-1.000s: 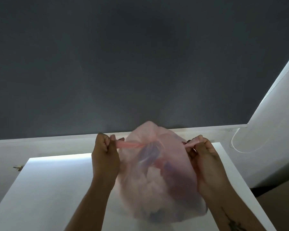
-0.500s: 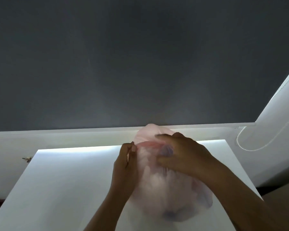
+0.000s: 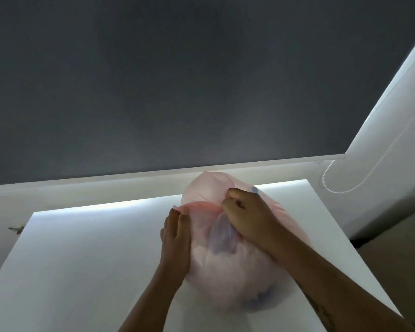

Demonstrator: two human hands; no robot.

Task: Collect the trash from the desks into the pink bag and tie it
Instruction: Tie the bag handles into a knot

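A filled, translucent pink bag [image 3: 228,271] stands on the white desk [image 3: 82,259], with pale and bluish trash showing through its plastic. My left hand [image 3: 177,238] presses against the bag's left side and pinches the end of a twisted pink strip [image 3: 201,205] at the top. My right hand [image 3: 247,212] reaches across the top of the bag, its fingers curled shut on the other end of that strip. The bag's mouth is gathered between both hands.
A dark grey blind fills the upper view above a white sill [image 3: 153,178]. A beaded white cord [image 3: 345,185] hangs at the right by the white frame. A small object [image 3: 16,228] sits at the far left beyond the desk edge.
The two hands, which held the strips pulled apart at the bag's sides, have come together. My right hand has crossed over the top of the bag toward the left.
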